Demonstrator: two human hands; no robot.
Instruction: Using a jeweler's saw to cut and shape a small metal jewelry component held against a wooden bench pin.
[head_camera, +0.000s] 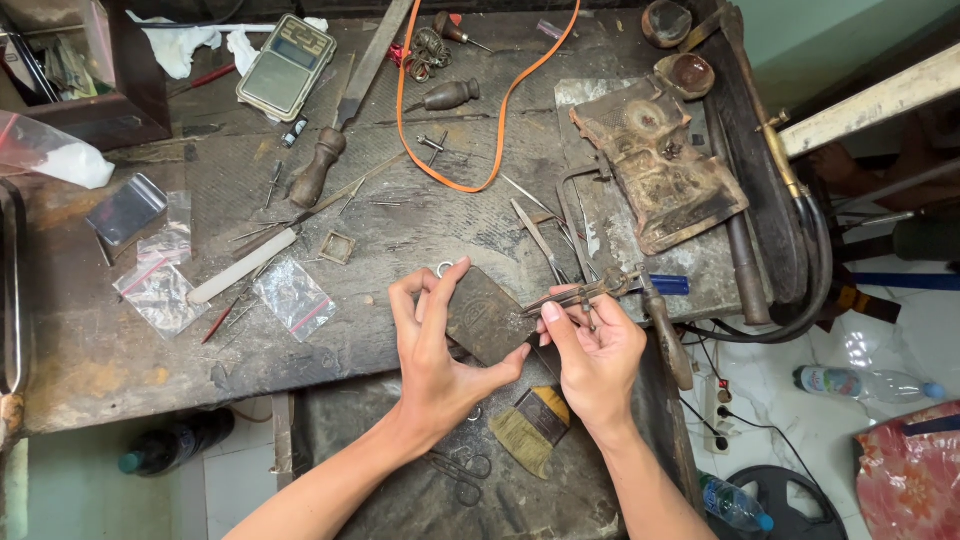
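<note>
My left hand (435, 345) grips a small dark flat block (487, 315) at the front edge of the worn workbench (130, 350), thumb under its near corner and fingers curled over its left side. My right hand (592, 355) pinches a thin metal tool like a pair of dividers or tweezers (580, 293), whose tip rests at the block's right edge. A small metal ring (444, 268) lies just beyond my left fingertips.
Files (345, 110), awls, tweezers and an orange cord (500, 110) litter the bench. A digital scale (287, 65) sits at the back, small plastic bags (293, 297) to the left, a scorched pad (660, 165) to the right. A brush (533, 425) and scissors lie in the drawer below.
</note>
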